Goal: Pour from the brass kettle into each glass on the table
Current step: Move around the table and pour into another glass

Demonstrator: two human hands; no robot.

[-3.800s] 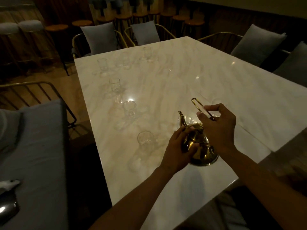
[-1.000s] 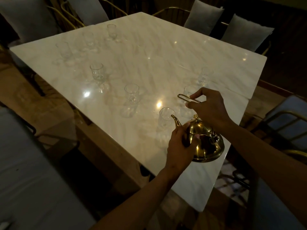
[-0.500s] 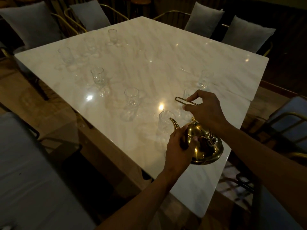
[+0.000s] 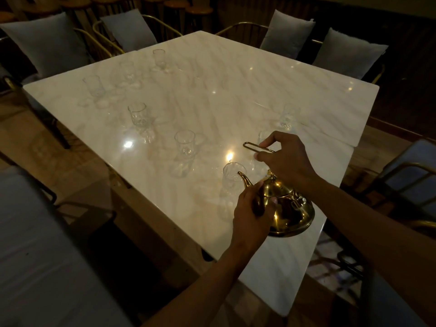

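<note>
1. The right hand [image 4: 286, 159] gripped the loop handle; the left hand [image 4: 251, 213] clasped the round polished brass kettle [image 4: 289, 208].
2. Its spout hung over the clear glass [image 4: 230, 178] at 10 o'clock on the white marble tabletop [image 4: 236, 90].
3. It probably handled rigid, slippery, weighty.

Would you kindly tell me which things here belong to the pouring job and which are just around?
Job: brass kettle, held by left hand and right hand; nearest glass; next glass; marble table.
Around: grey cushions; chairs.
</note>
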